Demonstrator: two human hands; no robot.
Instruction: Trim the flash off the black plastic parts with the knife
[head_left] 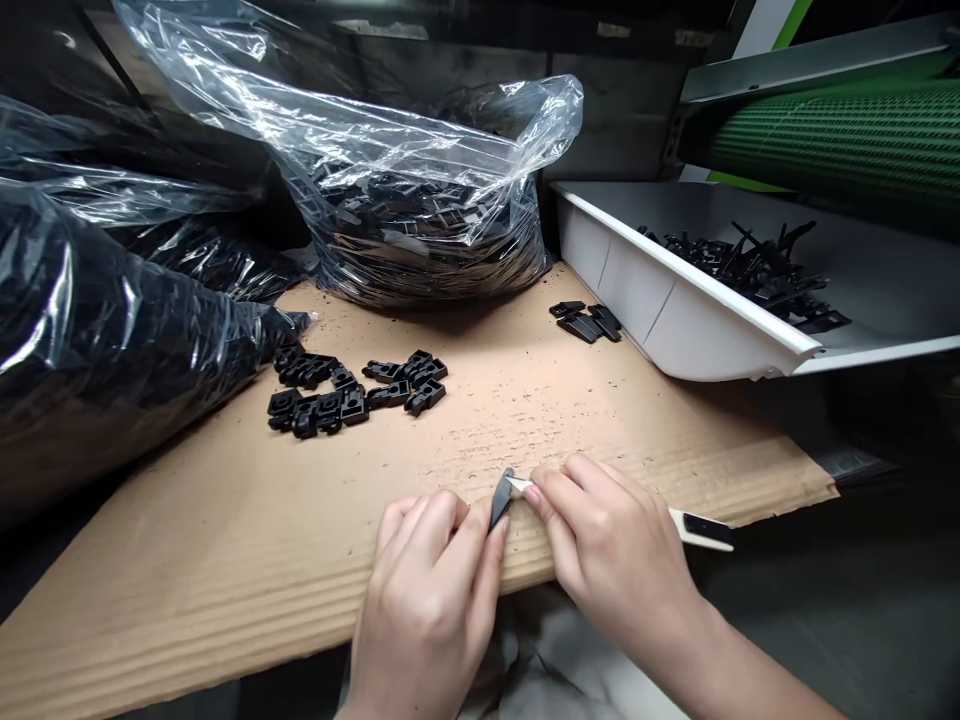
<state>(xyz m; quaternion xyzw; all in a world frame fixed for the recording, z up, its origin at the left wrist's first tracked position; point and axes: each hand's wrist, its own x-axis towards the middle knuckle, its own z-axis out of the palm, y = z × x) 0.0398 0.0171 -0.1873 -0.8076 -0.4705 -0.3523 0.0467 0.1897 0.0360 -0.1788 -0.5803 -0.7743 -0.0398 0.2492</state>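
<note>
Near the front edge of the cardboard sheet (420, 480), my left hand (435, 590) pinches a small black plastic part (502, 497) between thumb and forefinger. My right hand (615, 540) is closed round a knife with a pale handle (703, 530), whose handle end sticks out behind the hand. The short pointed blade (519, 484) touches or nearly touches the upper end of the part. Beyond my hands lie a cluster of black plastic pieces (352, 390) and a smaller group of flat black pieces (585, 321).
A clear plastic bag (420, 210) full of black parts stands at the back. Another filled bag (112, 340) bulges over the left side. On the right, a white tray (622, 280) holds black parts (750, 265) below a green ribbed belt (832, 130). Dark shavings dot the cardboard.
</note>
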